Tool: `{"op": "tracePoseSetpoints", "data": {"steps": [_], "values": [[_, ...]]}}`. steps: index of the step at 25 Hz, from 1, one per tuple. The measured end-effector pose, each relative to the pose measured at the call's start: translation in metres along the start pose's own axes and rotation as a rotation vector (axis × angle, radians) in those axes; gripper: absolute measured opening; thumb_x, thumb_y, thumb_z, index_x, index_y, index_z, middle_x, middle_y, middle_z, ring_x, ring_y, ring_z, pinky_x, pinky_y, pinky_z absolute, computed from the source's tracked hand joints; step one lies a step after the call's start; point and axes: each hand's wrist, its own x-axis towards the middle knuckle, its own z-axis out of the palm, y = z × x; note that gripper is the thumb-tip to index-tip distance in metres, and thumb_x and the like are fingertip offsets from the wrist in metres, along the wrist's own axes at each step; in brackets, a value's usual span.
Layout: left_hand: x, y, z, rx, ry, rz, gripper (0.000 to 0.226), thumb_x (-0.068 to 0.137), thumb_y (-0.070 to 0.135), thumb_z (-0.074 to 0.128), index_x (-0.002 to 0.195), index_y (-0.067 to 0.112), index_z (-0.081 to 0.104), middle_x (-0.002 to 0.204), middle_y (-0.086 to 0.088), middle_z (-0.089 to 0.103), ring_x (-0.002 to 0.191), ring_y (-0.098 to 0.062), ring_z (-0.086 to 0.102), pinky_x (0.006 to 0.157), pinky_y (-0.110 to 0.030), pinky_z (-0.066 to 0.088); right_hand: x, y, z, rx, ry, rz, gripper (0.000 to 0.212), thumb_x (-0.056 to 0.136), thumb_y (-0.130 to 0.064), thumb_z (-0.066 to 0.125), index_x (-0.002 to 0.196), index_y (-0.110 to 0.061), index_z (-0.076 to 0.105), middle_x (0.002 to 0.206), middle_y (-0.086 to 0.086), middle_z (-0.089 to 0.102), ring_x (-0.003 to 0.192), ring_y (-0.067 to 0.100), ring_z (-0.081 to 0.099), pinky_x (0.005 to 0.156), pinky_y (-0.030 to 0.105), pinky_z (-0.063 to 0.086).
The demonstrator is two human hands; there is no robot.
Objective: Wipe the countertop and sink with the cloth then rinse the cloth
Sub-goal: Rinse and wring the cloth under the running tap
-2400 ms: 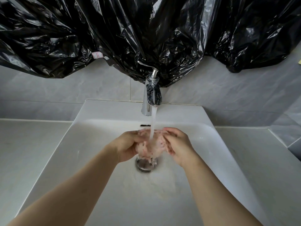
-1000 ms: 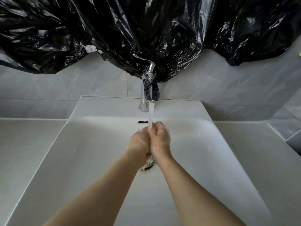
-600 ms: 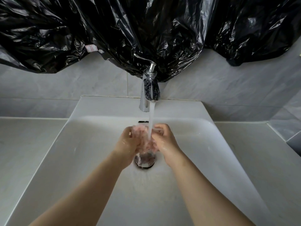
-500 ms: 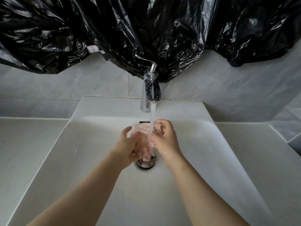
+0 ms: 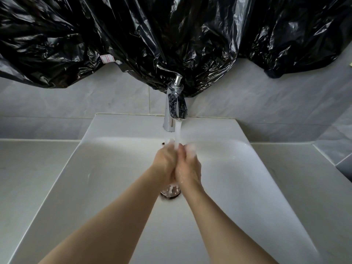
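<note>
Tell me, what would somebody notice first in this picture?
Probably the shiny black plastic sheet hanging across the whole top, over the grey tiled wall. Next, the two hands, left hand and right hand, pressed together in the middle of the white sink, under water running from the chrome tap.

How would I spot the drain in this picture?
Start at the white sink below the black plastic sheeting. Follow the water stream down past the pressed-together hands: the drain is the one dark, shiny metal circle on the pale basin floor.
</note>
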Motion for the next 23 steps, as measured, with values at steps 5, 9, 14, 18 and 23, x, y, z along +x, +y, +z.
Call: {"op": "tracePoseSetpoints", "data": {"steps": [5,9,14,18,23], "values": [[-0.008,-0.007,-0.011,0.119,-0.022,0.084,0.032,0.095,0.03,0.044,0.07,0.011,0.052,0.038,0.002,0.046,0.031,-0.013,0.04,0.036,-0.017,0.03,0.008,0.001,0.0,0.126,-0.033,0.187,0.038,0.095,-0.045,0.042,0.069,-0.026,0.063,0.079,0.002,0.068,0.077,0.021,0.064,0.064,0.03,0.05],[-0.007,-0.009,-0.038,0.569,-0.073,0.246,0.028,0.089,0.034,0.058,0.069,0.016,0.051,0.059,0.002,0.05,0.051,-0.015,0.044,0.043,-0.018,0.035,0.019,0.008,-0.009,0.052,-0.054,0.203,0.032,0.091,-0.041,0.05,0.068,-0.021,0.058,0.08,0.004,0.067,0.082,0.025,0.063,0.074,0.039,0.053],[-0.004,-0.005,-0.053,0.899,-0.019,0.389,0.011,0.085,0.016,0.06,0.083,0.024,0.054,0.072,0.002,0.057,0.063,-0.009,0.051,0.057,-0.015,0.04,0.02,0.007,-0.02,0.186,-0.189,0.03,0.013,0.078,-0.022,0.072,0.083,-0.027,0.061,0.081,-0.005,0.065,0.078,0.015,0.063,0.071,0.032,0.053],[-0.005,0.003,-0.042,-0.093,-0.178,0.218,0.015,0.081,-0.007,0.042,0.088,0.001,0.054,0.071,-0.015,0.054,0.067,-0.027,0.053,0.06,-0.028,0.049,0.012,0.009,-0.017,0.254,-0.081,0.266,0.018,0.093,-0.043,0.052,0.086,-0.028,0.059,0.094,0.002,0.067,0.08,0.016,0.061,0.068,0.029,0.048],[-0.005,-0.003,-0.037,-0.008,0.037,0.201,0.014,0.093,0.008,0.044,0.101,0.017,0.051,0.066,-0.002,0.061,0.047,-0.011,0.055,0.051,-0.025,0.044,0.003,0.007,-0.009,0.424,-0.218,0.414,0.025,0.092,-0.049,0.046,0.094,-0.027,0.06,0.085,0.005,0.067,0.057,0.02,0.055,0.049,0.025,0.046]]}}
